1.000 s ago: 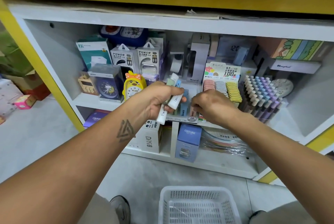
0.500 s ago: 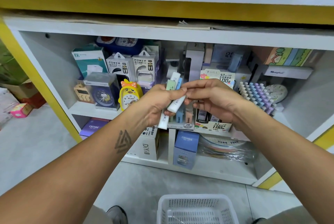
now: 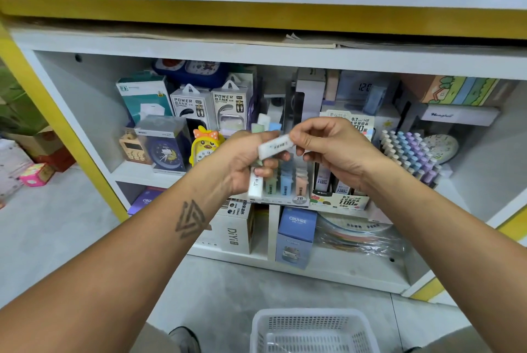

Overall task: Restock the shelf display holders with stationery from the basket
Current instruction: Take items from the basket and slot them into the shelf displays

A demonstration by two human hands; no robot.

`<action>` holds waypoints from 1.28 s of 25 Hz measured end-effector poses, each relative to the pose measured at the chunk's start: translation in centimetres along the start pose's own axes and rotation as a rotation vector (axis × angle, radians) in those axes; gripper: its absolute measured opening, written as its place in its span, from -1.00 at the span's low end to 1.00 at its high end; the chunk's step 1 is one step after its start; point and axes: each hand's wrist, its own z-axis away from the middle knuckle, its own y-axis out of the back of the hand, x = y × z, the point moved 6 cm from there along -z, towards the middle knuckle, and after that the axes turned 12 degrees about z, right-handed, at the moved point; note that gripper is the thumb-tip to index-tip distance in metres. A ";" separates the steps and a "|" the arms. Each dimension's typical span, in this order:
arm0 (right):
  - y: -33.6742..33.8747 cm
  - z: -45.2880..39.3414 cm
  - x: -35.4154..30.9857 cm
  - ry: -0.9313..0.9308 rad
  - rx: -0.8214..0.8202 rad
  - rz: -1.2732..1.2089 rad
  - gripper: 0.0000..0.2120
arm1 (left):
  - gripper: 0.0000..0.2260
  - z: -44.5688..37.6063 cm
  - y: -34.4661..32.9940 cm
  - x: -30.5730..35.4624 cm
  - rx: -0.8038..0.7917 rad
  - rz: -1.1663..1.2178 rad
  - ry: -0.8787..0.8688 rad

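1. Since the earlier frame, right hand [image 3: 336, 150] has pulled one white tube [image 3: 276, 146] out sideways, pinching it.
2. Left hand [image 3: 245, 161] grips the remaining tubes [image 3: 255, 184] before the holder [image 3: 285, 187].
3. Duck clock [image 3: 206, 145] sits just left; basket [image 3: 312, 330] lies below on the floor.

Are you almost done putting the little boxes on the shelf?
Partly. The 2B holder already has green, blue and peach boxes standing in it. In hand: the right hand pinches one white box, and the left hand grips a small bunch of boxes. Those are left to slot in. The white basket looks nearly empty, though only part shows.
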 end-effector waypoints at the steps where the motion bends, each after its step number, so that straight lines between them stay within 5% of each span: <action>1: 0.3 -0.2 0.0 0.001 0.029 -0.022 -0.90 | -0.83 -0.3 1.2 0.6 0.097 -0.028 -0.036; 5: 1.9 -1.1 0.1 0.004 0.263 0.196 -0.95 | -0.85 -0.3 4.9 2.4 0.344 0.010 -0.117; 14: 0.0 -3.8 0.4 0.001 0.363 0.562 -0.87 | -0.90 -0.1 5.7 2.7 0.311 -0.037 -0.074; 19: 0.3 -6.1 -1.4 0.191 0.514 0.985 -0.87 | -0.89 0.0 6.3 3.0 0.359 -0.016 -0.105; 32: 0.2 -5.0 -0.8 0.097 0.201 1.497 -0.75 | -0.88 -1.8 3.9 1.0 0.279 -0.095 -0.019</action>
